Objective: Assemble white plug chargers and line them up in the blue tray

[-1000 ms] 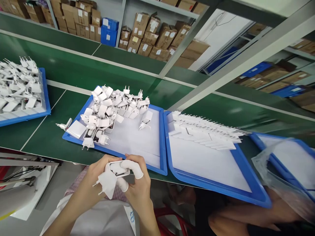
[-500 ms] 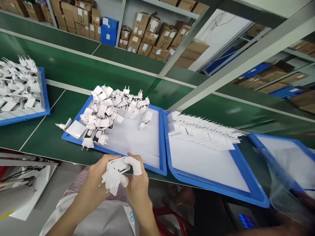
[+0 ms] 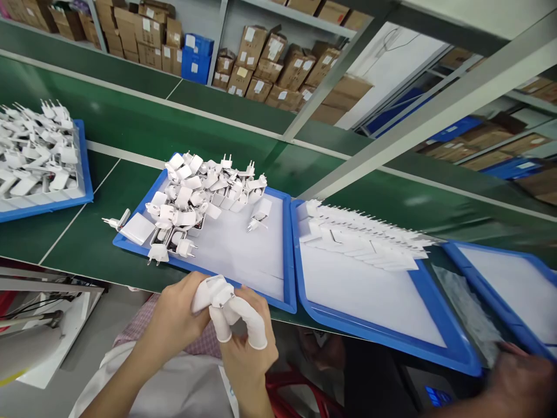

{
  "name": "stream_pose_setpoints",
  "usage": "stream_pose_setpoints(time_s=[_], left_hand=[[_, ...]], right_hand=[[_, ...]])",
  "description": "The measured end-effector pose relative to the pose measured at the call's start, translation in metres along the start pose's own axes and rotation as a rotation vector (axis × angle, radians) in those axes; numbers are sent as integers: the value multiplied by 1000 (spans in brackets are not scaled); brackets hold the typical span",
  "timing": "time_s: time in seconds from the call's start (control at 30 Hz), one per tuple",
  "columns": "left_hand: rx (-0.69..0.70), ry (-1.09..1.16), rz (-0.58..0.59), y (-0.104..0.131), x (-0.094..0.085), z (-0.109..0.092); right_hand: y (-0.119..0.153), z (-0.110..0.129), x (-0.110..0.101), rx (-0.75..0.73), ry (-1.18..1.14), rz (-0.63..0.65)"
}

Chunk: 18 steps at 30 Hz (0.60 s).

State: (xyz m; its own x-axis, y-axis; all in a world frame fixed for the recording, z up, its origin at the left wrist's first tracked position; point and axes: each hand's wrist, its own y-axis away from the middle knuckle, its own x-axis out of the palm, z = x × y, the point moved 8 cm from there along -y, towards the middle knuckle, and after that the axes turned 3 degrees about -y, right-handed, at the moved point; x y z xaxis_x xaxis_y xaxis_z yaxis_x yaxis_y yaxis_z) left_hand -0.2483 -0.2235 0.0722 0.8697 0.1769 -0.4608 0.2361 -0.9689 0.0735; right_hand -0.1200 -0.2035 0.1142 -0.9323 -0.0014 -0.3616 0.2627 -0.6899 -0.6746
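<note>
Just in front of the bench edge, both hands hold one white plug adapter [image 3: 213,292]. My left hand [image 3: 180,313] wraps round its left end, fingers closed. My right hand [image 3: 250,334], with white finger cots on thumb and index finger, pinches the pronged part from the right. Beyond the hands lies a blue tray [image 3: 243,273] with a white liner. A heap of white plug adapters [image 3: 183,197] fills its left and back part, and a single adapter [image 3: 261,212] lies apart from the heap.
Rows of white adapters [image 3: 361,238] stand in a second blue tray [image 3: 374,307] to the right. At far left is a full bin of plugs [image 3: 35,157]. A co-worker's blurred hand [image 3: 517,377] is beside a clear plastic bag [image 3: 467,307] at right. Boxes fill the back shelves.
The adapter has been turned: its pronged part moved from hanging at the lower left to the top, between my right finger and thumb. The co-worker's hand and bag moved at right.
</note>
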Motion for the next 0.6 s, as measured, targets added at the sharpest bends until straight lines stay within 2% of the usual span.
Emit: stream_pose_setpoints(time_s=[0.1,0.27,0.37,0.5,0.6], left_hand=[[16,132,114,2,0,-2],[132,250,285,14,1,-8],[153,209,339,21,1,-10],[157,36,408,25,3,-13],[155,-34,412,22,5,-13]], right_hand=[[-14,-1,-3,-34,-105,142],[-29,3,-8,-17,-338,416],[-29,5,-10,41,-379,549],[-26,9,-14,83,-368,620],[-21,9,-12,126,-302,675]])
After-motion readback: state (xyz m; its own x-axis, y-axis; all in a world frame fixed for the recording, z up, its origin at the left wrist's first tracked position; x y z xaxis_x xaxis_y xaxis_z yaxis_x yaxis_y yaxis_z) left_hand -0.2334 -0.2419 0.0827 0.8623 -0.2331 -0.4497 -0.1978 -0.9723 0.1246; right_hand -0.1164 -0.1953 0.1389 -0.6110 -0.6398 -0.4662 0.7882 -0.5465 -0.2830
